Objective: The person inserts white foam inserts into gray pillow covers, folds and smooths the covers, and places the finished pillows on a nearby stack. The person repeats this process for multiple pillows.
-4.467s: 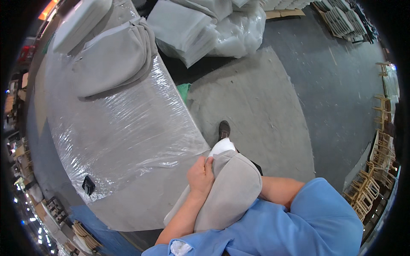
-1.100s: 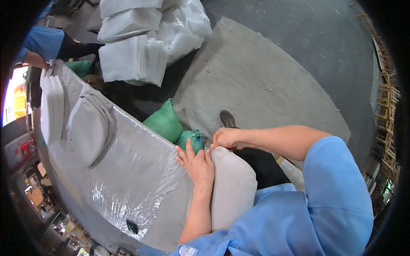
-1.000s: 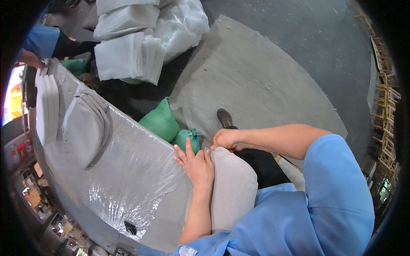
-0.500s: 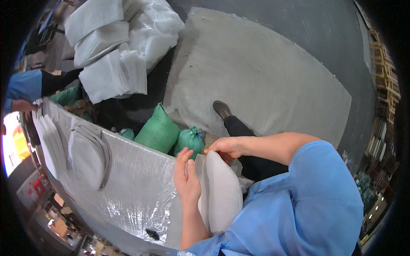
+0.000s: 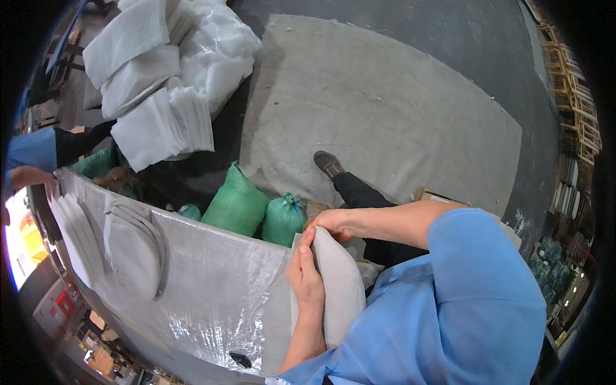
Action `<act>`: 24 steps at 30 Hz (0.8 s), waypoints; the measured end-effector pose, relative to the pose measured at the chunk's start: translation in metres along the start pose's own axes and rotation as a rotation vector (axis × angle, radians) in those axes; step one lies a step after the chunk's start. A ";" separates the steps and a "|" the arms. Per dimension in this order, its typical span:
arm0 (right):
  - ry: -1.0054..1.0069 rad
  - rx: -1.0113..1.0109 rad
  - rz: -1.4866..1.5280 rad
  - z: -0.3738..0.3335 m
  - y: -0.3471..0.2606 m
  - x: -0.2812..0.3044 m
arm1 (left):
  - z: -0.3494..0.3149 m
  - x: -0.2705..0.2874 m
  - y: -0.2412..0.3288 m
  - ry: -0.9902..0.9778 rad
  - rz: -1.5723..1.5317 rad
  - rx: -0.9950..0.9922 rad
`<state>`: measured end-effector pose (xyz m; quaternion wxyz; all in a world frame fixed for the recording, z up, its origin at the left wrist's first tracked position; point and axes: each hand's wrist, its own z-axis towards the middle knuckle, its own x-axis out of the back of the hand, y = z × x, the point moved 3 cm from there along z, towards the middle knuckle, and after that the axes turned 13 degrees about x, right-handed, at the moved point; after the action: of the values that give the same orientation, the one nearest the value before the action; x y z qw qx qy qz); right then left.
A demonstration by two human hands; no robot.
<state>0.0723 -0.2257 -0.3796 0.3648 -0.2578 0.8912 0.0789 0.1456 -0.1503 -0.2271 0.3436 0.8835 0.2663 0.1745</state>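
Note:
A light grey, padded seat cushion (image 5: pixel 341 285) stands on edge against my body at the near end of the plastic-wrapped table (image 5: pixel 192 276). My right hand (image 5: pixel 335 222) is curled over the cushion's far tip, its fingertips partly hidden. My left hand (image 5: pixel 306 274) grips the cushion's left edge just below, its fingers reaching up to meet the right hand. A pale flap shows beside the left hand, along the cushion's edge. A small black object (image 5: pixel 240 360) lies on the table's near side.
Several similar cushions (image 5: pixel 131 247) lie at the table's left end, near another person's arm (image 5: pixel 32 176). Green sacks (image 5: pixel 236 204) stand behind the table. White padding stacks (image 5: pixel 151 128) are at the far left. A grey sheet (image 5: pixel 385 122) covers the floor ahead.
My left hand has moved right and closed onto the cushion's edge, where it was apart with fingers raised. The right hand stays at the cushion's tip.

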 end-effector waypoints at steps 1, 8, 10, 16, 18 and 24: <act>0.024 0.028 -0.006 0.007 0.004 0.003 | 0.000 0.002 -0.001 0.003 -0.010 0.037; 0.275 0.439 -0.102 -0.030 0.002 0.007 | 0.010 0.022 -0.017 -0.126 -0.063 0.154; 0.447 0.567 0.045 -0.042 -0.002 0.010 | 0.015 0.028 -0.014 -0.160 -0.115 0.208; 0.475 0.784 0.237 -0.061 -0.006 -0.033 | 0.038 -0.003 0.046 -0.301 -0.191 0.229; 0.479 0.816 0.327 -0.056 -0.005 -0.045 | 0.046 -0.009 0.031 -0.371 -0.114 0.256; 0.442 0.924 0.292 -0.062 -0.023 -0.068 | 0.057 -0.014 -0.004 -0.396 -0.126 0.184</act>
<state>0.0871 -0.2390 -0.2866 0.2292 0.0462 0.9153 -0.3280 0.1610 -0.1850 -0.2714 0.3172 0.9098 0.2633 -0.0492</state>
